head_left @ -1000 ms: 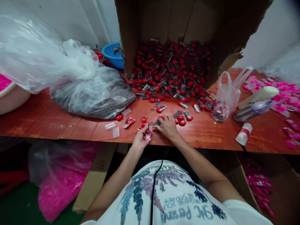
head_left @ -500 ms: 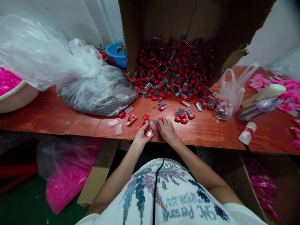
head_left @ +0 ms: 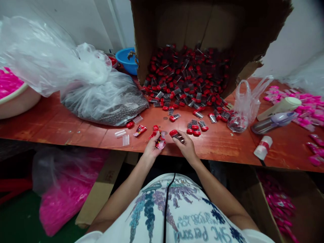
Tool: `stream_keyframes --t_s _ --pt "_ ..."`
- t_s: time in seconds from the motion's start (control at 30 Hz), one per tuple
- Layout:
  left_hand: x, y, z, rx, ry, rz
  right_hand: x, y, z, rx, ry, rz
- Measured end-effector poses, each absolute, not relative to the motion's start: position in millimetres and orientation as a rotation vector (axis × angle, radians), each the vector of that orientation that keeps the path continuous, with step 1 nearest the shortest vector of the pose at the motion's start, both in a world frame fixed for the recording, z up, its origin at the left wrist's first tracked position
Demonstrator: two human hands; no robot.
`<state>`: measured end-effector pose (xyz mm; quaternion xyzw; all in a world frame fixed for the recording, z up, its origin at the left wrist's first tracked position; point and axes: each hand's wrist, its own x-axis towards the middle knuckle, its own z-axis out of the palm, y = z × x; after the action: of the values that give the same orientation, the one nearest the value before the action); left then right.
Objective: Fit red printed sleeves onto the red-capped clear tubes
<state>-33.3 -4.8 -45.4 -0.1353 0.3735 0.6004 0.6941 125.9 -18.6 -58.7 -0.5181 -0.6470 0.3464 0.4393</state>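
In front of box (head_left: 197,25): left hand (head_left: 151,148) holds red wrappers (head_left: 161,143), right hand (head_left: 188,145) pinches capped bottle (head_left: 173,133). Likely mid-handling; next move wants steady pinch.

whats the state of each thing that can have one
left hand: closed on red wrappers
right hand: gripping small bottle
small bottle: red cap on
clear containers: lying, uncapped
big bag: bunched neck, dark beads inside
cardboard box: open, edges torn
handled bag: handles up, partly filled
purple-topped bottle: lid on
blue basin: upright
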Motion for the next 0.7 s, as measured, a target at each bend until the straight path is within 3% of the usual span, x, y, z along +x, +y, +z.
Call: stream_keyframes --t_s 0.4,0.7 --pt "-13.3 -4.9 -38.4 -0.161 0.859 1.271 125.5 -23.1 -45.7 -1.185 -1.519 1.062" --pt "-14.7 -11.2 -36.1 0.188 0.931 1.471 124.4 -26.3 -51.5 -1.191 -1.316 1.264"
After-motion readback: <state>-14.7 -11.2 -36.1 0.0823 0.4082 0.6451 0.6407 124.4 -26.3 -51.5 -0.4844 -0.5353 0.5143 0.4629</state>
